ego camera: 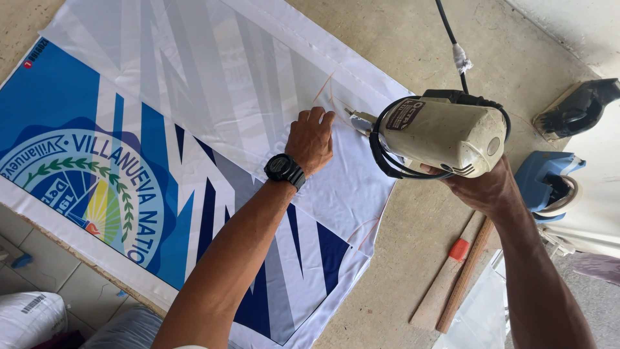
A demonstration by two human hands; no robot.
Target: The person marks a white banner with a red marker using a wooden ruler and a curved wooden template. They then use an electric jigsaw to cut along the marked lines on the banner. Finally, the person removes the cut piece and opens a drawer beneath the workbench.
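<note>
1. My left hand (311, 139) lies knuckles up on the printed fabric (194, 129), fingers curled and pressing the cloth flat at about 12 o'clock from my wrist; it grasps nothing. A black wristwatch (284, 169) sits on that wrist.
2. My right hand (484, 187) is clenched around the underside of a cream-coloured electric cutting machine (445, 136), which stands at 3 o'clock from my left hand, its blade end just beside my left fingertips.
3. A black power cord (452, 39) rises from the machine toward 12 o'clock, bound at one spot with white tape.
4. The fabric, white with blue and grey angular shapes and a round emblem, spreads over the work surface (400, 39) from 9 o'clock to centre. Thin orange lines mark the cloth near the blade.
5. The surface is bare, beige and scuffed. At 5 o'clock lie wooden strips (452, 284) with a small orange item (458, 249) on them.
6. At 3 o'clock rests a blue device (549, 184); at 2 o'clock, a dark tool (575, 106).
7. At 8 o'clock, below the table edge, tiled floor (45, 271) and a white sack (29, 317) show.
</note>
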